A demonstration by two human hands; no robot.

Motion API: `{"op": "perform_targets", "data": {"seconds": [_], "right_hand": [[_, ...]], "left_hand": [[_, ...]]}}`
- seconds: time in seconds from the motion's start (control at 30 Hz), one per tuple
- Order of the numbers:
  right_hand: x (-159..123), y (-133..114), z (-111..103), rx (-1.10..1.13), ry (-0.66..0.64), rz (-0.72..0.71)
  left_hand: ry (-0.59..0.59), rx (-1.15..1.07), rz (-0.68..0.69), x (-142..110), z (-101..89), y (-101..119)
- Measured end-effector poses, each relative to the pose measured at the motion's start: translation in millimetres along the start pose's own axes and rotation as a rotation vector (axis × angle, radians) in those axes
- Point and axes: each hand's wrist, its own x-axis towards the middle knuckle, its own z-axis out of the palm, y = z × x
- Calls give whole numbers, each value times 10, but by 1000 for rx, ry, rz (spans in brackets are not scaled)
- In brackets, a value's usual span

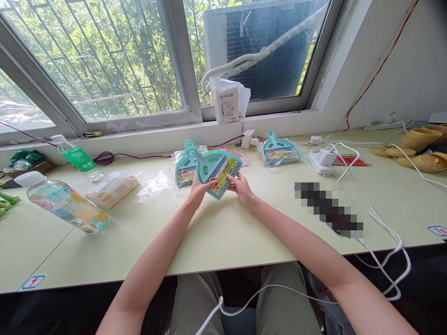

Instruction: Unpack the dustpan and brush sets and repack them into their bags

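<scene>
Both my hands hold a teal mini dustpan and brush set (206, 164) above the table, tilted, its blue-grey bristles and yellow label facing me. My left hand (198, 193) grips its lower left edge, thumb on the front. At the lower right edge, my right hand (242, 188) closes its fingers around the set. Just behind it lies another teal dustpan set (182, 164), partly hidden by the held one. Farther right, a bagged dustpan set (280, 151) rests near the wall. A flat clear plastic bag (153, 185) lies left of my hands.
To the left are a large drink bottle (66, 202), a tissue pack (113, 190) and a green-labelled bottle (77, 156). A white power strip (320, 163) with cables, a blurred dark object (328, 209) and several tan cups (419, 139) stand right. A box (227, 104) sits at the window.
</scene>
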Motion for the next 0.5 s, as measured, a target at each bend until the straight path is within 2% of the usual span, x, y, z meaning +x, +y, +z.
{"op": "perform_targets", "data": {"seconds": [0.27,0.5], "right_hand": [[5,32,-3,4,48,-11],[4,8,-1,41,110,-15]], "left_hand": [[23,22,10,-1,6,-18],[-13,61,11,-4,13,-21]]}}
